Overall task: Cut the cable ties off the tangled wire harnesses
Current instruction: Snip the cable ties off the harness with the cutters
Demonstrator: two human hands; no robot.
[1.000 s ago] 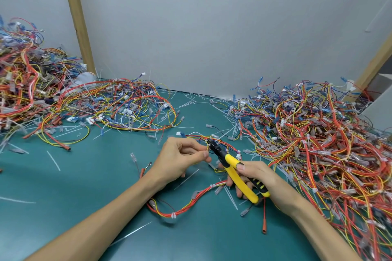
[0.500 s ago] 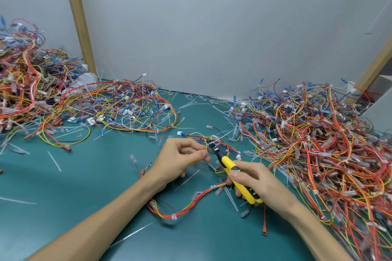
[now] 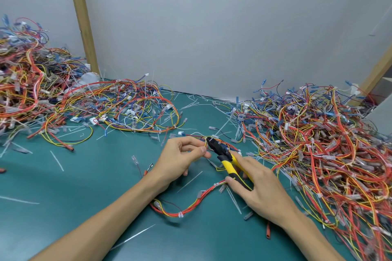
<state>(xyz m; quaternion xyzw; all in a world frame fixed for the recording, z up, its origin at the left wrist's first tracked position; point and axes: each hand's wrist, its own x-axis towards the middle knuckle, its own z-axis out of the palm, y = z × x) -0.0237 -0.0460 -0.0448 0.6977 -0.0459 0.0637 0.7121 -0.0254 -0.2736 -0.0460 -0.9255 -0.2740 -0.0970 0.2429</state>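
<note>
Left hand (image 3: pixel 180 159) pinches a wire harness (image 3: pixel 191 207); right hand (image 3: pixel 261 188) grips yellow-handled cutters (image 3: pixel 227 163), tips at the pinched wires

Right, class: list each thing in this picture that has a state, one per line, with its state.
harness: looped on the table, white tie still on.
cutters: tips at the pinched wires; open or closed unclear.
left hand: pinches the harness wires.
right hand: grips the cutters.
right pile: tangled, ties still on.

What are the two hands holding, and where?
The right hand grips the cutters by their yellow handles; the left hand pinches the wire harness beside the blades.
</note>
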